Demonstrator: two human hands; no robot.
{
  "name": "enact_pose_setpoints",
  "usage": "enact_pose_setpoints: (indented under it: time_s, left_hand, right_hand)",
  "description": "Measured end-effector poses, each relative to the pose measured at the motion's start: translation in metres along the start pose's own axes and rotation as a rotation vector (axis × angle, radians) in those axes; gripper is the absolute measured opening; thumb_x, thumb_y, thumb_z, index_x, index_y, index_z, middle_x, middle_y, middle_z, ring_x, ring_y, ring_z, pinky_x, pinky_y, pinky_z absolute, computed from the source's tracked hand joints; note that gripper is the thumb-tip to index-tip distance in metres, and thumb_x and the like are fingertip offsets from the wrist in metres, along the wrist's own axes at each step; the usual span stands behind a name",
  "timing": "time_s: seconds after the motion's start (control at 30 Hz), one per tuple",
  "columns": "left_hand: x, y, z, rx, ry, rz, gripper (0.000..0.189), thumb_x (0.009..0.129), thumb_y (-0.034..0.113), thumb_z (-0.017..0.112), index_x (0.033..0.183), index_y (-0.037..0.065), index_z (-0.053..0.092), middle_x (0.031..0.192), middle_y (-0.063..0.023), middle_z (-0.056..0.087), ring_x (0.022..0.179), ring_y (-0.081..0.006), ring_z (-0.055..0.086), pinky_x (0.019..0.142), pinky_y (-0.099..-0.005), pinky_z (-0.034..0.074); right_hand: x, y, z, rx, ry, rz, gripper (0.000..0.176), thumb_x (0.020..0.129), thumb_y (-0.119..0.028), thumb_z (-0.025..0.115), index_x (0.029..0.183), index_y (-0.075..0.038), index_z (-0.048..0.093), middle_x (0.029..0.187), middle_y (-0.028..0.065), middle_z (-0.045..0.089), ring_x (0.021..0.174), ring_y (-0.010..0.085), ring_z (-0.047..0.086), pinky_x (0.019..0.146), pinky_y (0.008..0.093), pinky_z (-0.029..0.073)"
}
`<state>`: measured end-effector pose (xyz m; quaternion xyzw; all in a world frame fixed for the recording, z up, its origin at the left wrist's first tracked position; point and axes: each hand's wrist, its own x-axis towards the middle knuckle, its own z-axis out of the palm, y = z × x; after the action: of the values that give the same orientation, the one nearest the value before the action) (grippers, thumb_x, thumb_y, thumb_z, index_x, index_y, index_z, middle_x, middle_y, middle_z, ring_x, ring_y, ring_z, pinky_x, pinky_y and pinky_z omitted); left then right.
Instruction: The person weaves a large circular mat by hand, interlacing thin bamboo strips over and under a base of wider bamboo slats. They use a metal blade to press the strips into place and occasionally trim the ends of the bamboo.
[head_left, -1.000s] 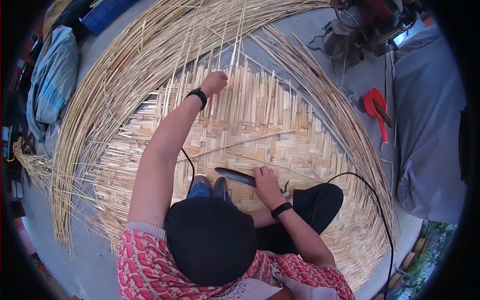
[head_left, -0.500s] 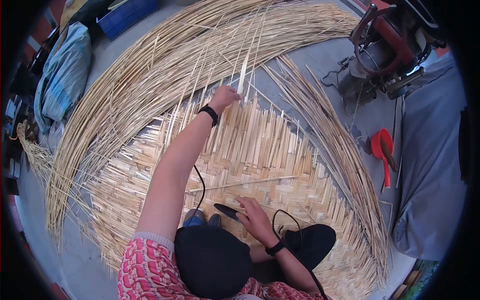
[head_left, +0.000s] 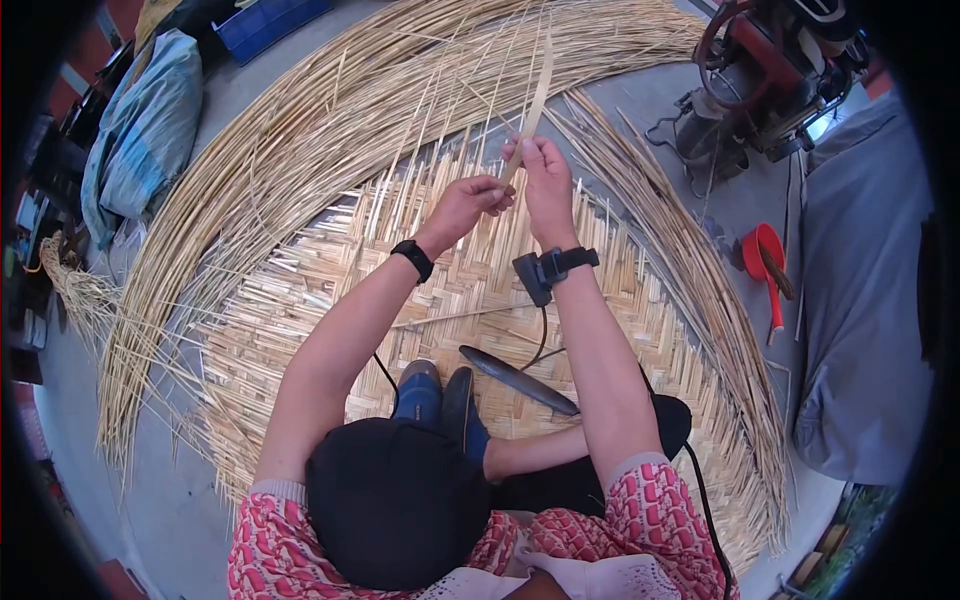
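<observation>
A pale flat strip points away from me, held between my two hands over the far part of the woven mat. My left hand pinches its near end. Just to the right and a little farther up, my right hand has its fingers closed round the same strip. A dark, long, pointed tool lies on the mat by my shoes, touched by neither hand. Loose strip ends stick up along the mat's far edge.
Long reeds curve round the far and left sides, with another bundle on the right. Beyond stand a red machine, a red scoop, a grey cover, a blue crate and a pale blue sack.
My right hand has moved from beside the dark tool up to the strip and closed on it. My left hand has shifted slightly nearer me; the strip has moved right. The tool lies farther right.
</observation>
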<state>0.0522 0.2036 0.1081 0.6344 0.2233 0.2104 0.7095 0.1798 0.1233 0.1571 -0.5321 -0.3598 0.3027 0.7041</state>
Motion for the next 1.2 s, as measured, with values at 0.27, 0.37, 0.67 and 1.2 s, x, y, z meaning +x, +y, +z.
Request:
enact_pose_setpoints:
  time_s: [0.27, 0.37, 0.67, 1.2]
  left_hand:
    - [-0.026, 0.008, 0.002, 0.09, 0.094, 0.058, 0.017, 0.1, 0.013, 0.053, 0.097, 0.003, 0.067, 0.077, 0.0006, 0.06, 0.073, -0.0085, 0.054, 0.069, -0.0248, 0.044]
    - [-0.04, 0.013, 0.008, -0.164, 0.139, 0.035, 0.019, 0.1, 0.013, 0.052, 0.101, 0.001, 0.068, 0.083, -0.001, 0.062, 0.078, -0.009, 0.056, 0.073, -0.025, 0.046]
    - [-0.072, 0.052, -0.03, -0.539, 0.001, -0.301, 0.06, 0.105, 0.04, 0.045, 0.141, -0.007, 0.04, 0.134, -0.02, 0.055, 0.125, -0.0309, 0.055, 0.106, -0.0478, 0.045]
    - [-0.213, 0.13, 0.105, 1.027, -0.466, 0.856, 0.014, 0.088, 0.009, 0.065, 0.102, 0.007, 0.067, 0.087, -0.0104, 0.064, 0.077, -0.0311, 0.065, 0.065, -0.0369, 0.052]
  right_hand:
    - [-0.019, -0.006, 0.026, 0.311, 0.123, -0.063, 0.02, 0.104, -0.022, 0.054, 0.107, -0.003, 0.058, 0.086, 0.0037, 0.061, 0.079, 0.0146, 0.064, 0.076, 0.0293, 0.056]
    - [-0.071, -0.008, 0.053, 0.346, 0.098, 0.064, 0.022, 0.105, -0.025, 0.05, 0.108, -0.005, 0.058, 0.081, 0.0017, 0.059, 0.07, 0.0106, 0.058, 0.062, 0.025, 0.048]
    - [-0.192, 0.015, 0.032, 0.066, -0.152, 0.555, 0.023, 0.106, -0.024, 0.046, 0.107, -0.003, 0.056, 0.083, 0.0062, 0.065, 0.063, 0.0114, 0.062, 0.056, 0.0254, 0.052]
    - [-0.318, -0.197, -0.029, -1.567, 0.009, -0.668, 0.038, 0.075, -0.018, 0.072, 0.113, -0.015, 0.067, 0.101, 0.0058, 0.064, 0.093, 0.0241, 0.063, 0.086, 0.036, 0.049]
